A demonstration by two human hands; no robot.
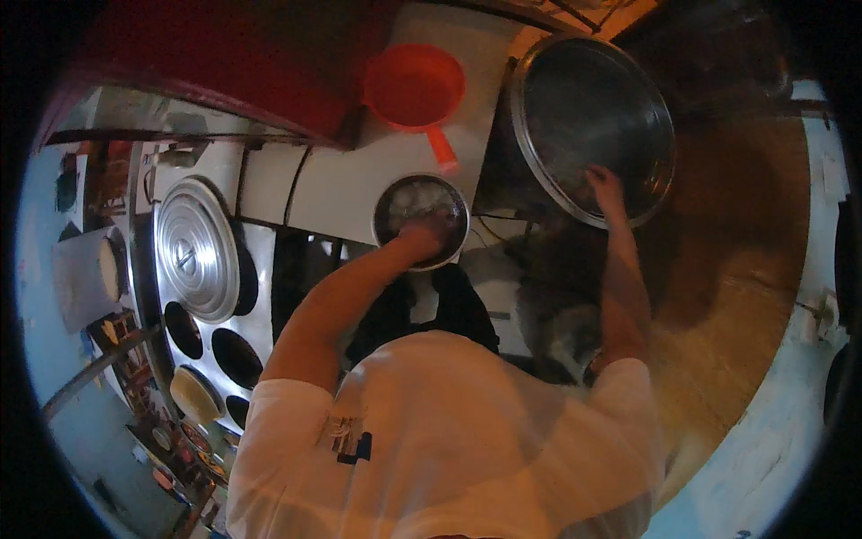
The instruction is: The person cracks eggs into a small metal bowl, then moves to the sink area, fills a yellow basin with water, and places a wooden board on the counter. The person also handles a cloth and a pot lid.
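My left hand (429,232) reaches down into a round metal bowl (466,221). Whitish rounded lumps (417,196) lie in the bowl, just ahead of that hand; I cannot make out their kind. Shadow and the bowl hide the left fingers, so whether they grip anything does not show. On the other side, my right hand (607,187) is over a wide, deep metal pot (532,153), inside its near rim. Its fingers look loosely bent and a little apart, with nothing visible in them. Haze blurs the dark inside of this pot.
An orange-red plastic dipper (415,85) with a handle rests on the pale counter (337,193) beyond the bowl. At left, a ridged metal lid (193,247) lies on a steel top (260,269) with round openings. Brown flooring (745,260) spreads at right.
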